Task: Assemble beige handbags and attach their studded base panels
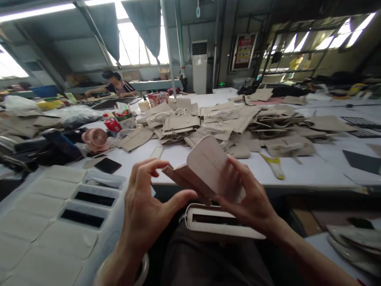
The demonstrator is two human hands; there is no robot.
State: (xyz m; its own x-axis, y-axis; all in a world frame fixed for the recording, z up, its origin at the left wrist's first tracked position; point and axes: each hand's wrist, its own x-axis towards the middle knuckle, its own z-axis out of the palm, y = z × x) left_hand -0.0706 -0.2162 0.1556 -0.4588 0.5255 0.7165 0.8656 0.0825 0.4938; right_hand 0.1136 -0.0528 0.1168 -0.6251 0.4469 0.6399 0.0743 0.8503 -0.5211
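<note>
My right hand (253,194) grips a beige rounded panel (208,163), tilted up, with fingers behind it and the thumb near its lower edge. Beside it, a folded flap (184,176) extends to the left. My left hand (154,194) is at that flap's left end, fingertips at its upper corner and the thumb stretched apart beneath; whether it grips the flap is unclear. Under both hands a beige box-like piece with a white rim (208,226) and a dark slot rests over my lap.
Beige bag pieces (184,123) lie heaped across the white table (244,171). Left are a pink fan (95,139), a red bottle (112,123) and a tray of pale panels (104,216). A yellow-handled tool (274,165) lies right. A person (117,85) sits far back.
</note>
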